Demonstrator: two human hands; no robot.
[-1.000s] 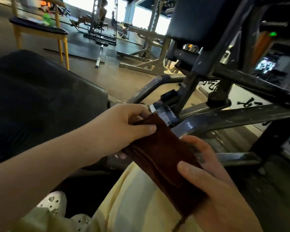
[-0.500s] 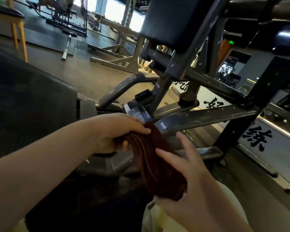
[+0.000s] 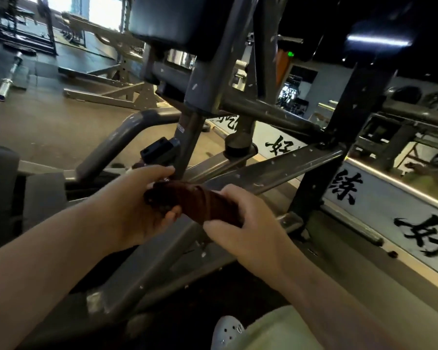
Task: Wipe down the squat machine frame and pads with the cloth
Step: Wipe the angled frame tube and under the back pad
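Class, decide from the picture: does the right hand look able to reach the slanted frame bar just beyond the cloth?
Probably yes. The right hand grips the cloth close in front of the slanted bar, with nothing between them; the left hand grips the cloth's other end.

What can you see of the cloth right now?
The cloth is dark reddish-brown, soft-looking fabric, bunched and twisted into a thick roll lying nearly level. The left hand grips its left end, the right hand its right end. It sits in front of the grey frame; contact is unclear.
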